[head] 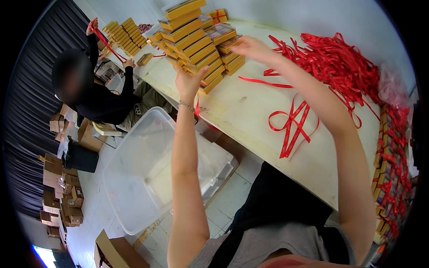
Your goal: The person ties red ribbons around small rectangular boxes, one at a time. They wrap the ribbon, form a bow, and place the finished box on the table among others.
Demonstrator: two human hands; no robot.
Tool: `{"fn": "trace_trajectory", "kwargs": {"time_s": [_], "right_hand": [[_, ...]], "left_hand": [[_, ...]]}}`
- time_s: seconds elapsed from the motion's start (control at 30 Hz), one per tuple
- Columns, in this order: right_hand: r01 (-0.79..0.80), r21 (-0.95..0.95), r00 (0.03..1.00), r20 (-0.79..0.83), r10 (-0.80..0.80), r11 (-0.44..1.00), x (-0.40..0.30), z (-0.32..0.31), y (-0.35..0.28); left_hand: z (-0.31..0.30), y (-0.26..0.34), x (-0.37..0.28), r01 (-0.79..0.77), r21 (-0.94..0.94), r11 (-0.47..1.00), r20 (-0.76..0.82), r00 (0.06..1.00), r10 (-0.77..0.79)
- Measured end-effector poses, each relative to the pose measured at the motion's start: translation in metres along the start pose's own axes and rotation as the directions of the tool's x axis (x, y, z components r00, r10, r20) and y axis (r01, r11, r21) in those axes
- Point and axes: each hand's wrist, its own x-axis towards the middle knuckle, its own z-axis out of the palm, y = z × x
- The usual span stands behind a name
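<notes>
Both my arms reach out over the white table [254, 114] towards tall stacks of flat gold boxes [197, 47]. My left hand [189, 78], a bracelet at its wrist, is at the near left side of the stack, thumb spread; its fingertips are partly hidden against the boxes, and whether they grip is unclear. My right hand [251, 48], slightly blurred, is beside the right-hand stack, fingers pointing at the boxes; contact cannot be told. Under my right forearm lies a looped red ribbon [291, 125], and farther right a large heap of red ribbons [335, 63].
Ribbon-tied boxes [388, 167] line the right side. A clear plastic bin [140, 177] stands left of the table, near an open cardboard box [120, 251]. Across at left sits a person [107, 97] holding red ribbon, near more gold boxes [124, 35].
</notes>
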Motion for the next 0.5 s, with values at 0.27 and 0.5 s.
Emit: {"fn": "trace_trajectory", "kwargs": {"time_s": [0.27,0.5], "right_hand": [[-0.177,0.078,0.923,-0.333,0.193,0.981,0.052,0.108,-0.009],[-0.213,-0.143,0.913,-0.381,0.145,0.967,0.053,0.099,-0.029]], "left_hand": [[0.025,-0.018,-0.001,0.042,0.183,0.982,0.04,0.998,-0.05],[0.024,-0.014,0.002,-0.09,-0.082,0.993,-0.188,0.979,0.073]]}}
